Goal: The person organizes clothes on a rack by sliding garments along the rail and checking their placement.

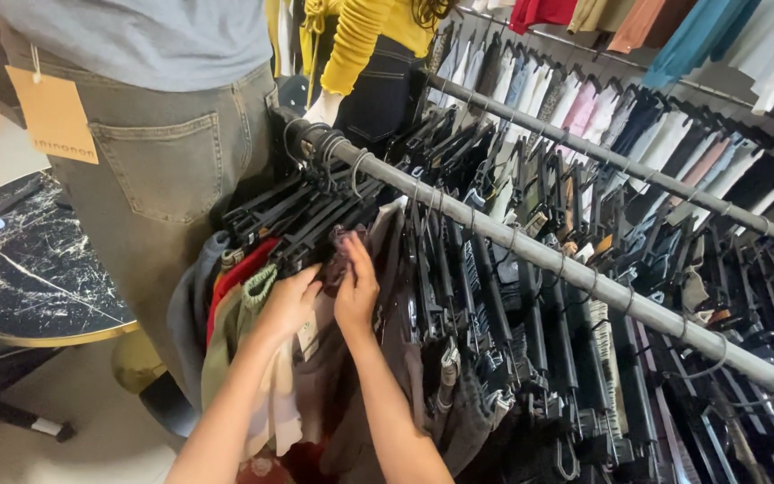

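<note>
I see a brown garment (351, 358) hanging on the near rail (530, 251), packed among black hangers (315, 220). My right hand (356, 291) pinches its dark waistband up at the clip; my left hand (290, 303) grips the fabric just beside it. This looks like sorting through the rack. Next, I reckon, calls for parting the neighbours, red (235, 273) and green (257, 287).

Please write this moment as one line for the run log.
left hand: parting hung garments, on a small tag | right hand: gripping brown garment | rail: crowded with black hangers | bystander in jeans: standing left
</note>
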